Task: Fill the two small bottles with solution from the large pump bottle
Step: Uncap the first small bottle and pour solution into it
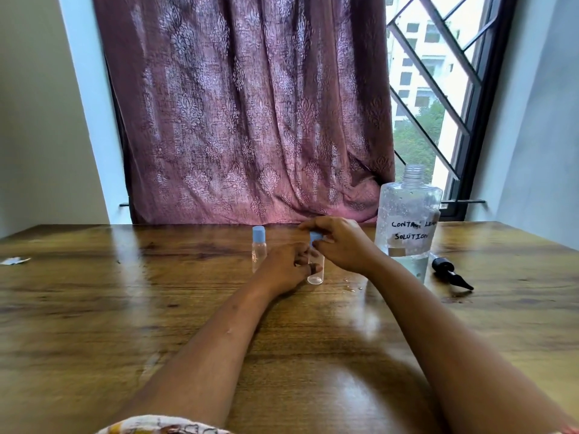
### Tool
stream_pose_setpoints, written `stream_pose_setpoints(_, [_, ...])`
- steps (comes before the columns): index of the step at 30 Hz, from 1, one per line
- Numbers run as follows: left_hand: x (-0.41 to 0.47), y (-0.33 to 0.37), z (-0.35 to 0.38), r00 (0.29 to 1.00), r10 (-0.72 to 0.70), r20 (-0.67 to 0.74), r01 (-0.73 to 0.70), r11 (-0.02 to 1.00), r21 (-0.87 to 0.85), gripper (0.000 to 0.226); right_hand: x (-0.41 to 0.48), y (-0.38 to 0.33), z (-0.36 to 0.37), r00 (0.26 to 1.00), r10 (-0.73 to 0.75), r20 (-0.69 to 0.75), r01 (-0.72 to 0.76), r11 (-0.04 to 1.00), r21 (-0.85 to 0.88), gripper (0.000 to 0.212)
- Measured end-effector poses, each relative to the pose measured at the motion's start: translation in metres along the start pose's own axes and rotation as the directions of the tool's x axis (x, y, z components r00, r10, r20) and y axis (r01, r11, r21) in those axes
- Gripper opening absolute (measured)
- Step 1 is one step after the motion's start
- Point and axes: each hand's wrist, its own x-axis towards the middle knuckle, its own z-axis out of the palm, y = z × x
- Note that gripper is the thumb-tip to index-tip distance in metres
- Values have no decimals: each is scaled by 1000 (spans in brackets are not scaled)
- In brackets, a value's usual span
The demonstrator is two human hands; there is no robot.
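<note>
A person's left hand (289, 266) wraps the body of a small clear bottle (315, 275) standing near the far edge of the wooden table (188, 308), while the right hand (343, 247) pinches its blue cap (314, 237). A second capped small bottle (259, 249) stands just to its left. The large bottle (407, 220) labelled "solution" stands to the right, uncapped, its black pump head (451, 274) lying beside it. With droplets (352, 288) on the wood nearby, a hard twist could tip the light bottle and spill its contents.

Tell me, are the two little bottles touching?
Apart. The head view shows the free bottle standing left of the held bottle, with the left hand filling the gap between them.
</note>
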Motion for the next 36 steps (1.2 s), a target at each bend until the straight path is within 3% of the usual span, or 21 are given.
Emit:
stream_pose_setpoints(4, [0,-1,1,1000,-8,-17,9,999,35,26,-2,3,5,999,12,-37,-12,1000,-1,47])
stream_pose_setpoints(7, [0,-1,1,1000,-7,-21,8,1000,16,23,-2,4,7,993,66,-102,-72,996,-52,32])
stream_pose_setpoints(10, [0,0,0,1000,4,-13,-4,1000,6,16,-1,1,4,997,48,-65,-51,998,-31,24])
stream_pose_setpoints(14, [-1,1,0,1000,-7,-1,7,1000,14,18,-2,-3,-1,999,38,8,-38,998,58,42])
stream_pose_setpoints(17, [-1,1,0,1000,-23,1,23,1000,7,28,-3,-1,2,998,61,-26,-60,997,49,51])
stream_pose_setpoints(20, [-1,0,0,1000,-28,-9,28,1000,6,17,-2,2,5,991,70,-115,-74,997,-33,40])
stream_pose_setpoints(24, [-1,0,0,1000,-29,3,29,1000,-7,22,-2,2,2,992,68,-104,-71,997,-30,27])
stream_pose_setpoints(27, [-1,0,0,1000,-19,-1,18,1000,-20,16,-1,-1,-1,997,59,-54,-57,998,33,31])
stream_pose_setpoints(31, [-1,0,0,1000,-15,-2,15,1000,-4,32,-2,0,3,999,36,-30,-35,999,38,48])
stream_pose_setpoints(36, [-1,0,-1,1000,-5,-22,5,1000,7,28,-1,7,9,993,48,-112,-54,997,-56,30])
